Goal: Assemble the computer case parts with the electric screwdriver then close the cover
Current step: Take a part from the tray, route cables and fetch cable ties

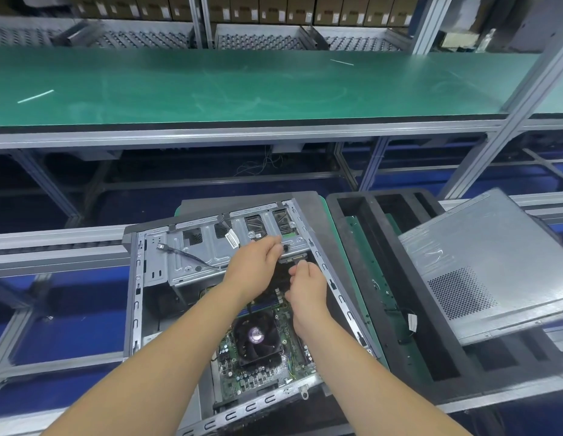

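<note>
Computer case of open grey sheet metal (141, 278) is laid flat on the conveyor frame, its perforated grey steel cover (481, 265) set aside at the right. A small black connector (285, 247) is pinched by the left hand (258, 262); the right hand (306, 284) is curled beside it, its grasp hidden. The plug should be squared to its socket before pressure is applied. No screwdriver is seen.

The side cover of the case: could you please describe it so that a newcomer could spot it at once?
Start at the open case lying under both hands, then look right past the black tray beside it. The cover is the flat grey metal panel resting tilted on that tray's far right side. Only it has a patch of small vent holes and a film wrap.
</note>
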Demonstrator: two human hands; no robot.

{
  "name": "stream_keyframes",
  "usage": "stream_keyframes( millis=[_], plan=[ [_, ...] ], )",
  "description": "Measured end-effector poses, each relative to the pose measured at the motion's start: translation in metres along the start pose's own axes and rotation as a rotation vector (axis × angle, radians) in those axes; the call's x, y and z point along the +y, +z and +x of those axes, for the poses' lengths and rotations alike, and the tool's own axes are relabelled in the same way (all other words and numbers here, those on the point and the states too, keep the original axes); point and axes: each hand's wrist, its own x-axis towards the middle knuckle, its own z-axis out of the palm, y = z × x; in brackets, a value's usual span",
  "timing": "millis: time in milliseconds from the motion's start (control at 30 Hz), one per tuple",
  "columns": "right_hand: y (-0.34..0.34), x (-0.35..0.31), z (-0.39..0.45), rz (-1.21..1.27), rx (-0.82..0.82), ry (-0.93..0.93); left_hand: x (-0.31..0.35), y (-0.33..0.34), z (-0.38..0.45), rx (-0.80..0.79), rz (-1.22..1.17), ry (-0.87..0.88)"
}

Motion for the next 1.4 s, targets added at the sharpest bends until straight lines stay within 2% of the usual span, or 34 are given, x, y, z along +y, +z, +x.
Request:
stream_keyframes(
  millis=[167, 367, 667, 967, 1133, 1233, 1333, 1400],
  plan=[
    [0.0, 0.002, 0.001, -0.156, 0.044, -0.092, 0.0, 0.0, 0.0, 0.0, 0.013, 0.004],
    [0.003, 0.001, 0.005, -0.065, 0.03, 0.001, -0.001, 0.001, 0.0, 0.007, 0.03, 0.018],
    [0.01, -0.003, 0.008, -0.114, 0.08, 0.011, -0.003, 0.003, 0.0, -0.023, 0.053, 0.019],
    [-0.005, -0.009, 0.0, -0.118, -0.047, 0.047, 0.003, -0.005, 0.001, -0.011, -0.052, -0.02],
    [-0.015, -0.021, -0.015, -0.196, -0.137, 0.102, 0.007, -0.015, -0.004, 0.063, -0.296, -0.041],
    [-0.018, -0.021, -0.027, -0.353, -0.142, -0.047, 0.01, -0.015, -0.014, 0.127, -0.398, -0.043],
    [-0.023, -0.026, -0.037, -0.499, 0.004, -0.363, 0.014, -0.016, -0.022, 0.134, -0.438, -0.019],
    [-0.023, -0.034, -0.032, -0.495, 0.003, -0.419, 0.016, -0.023, -0.024, 0.104, -0.458, -0.02]
  ],
)
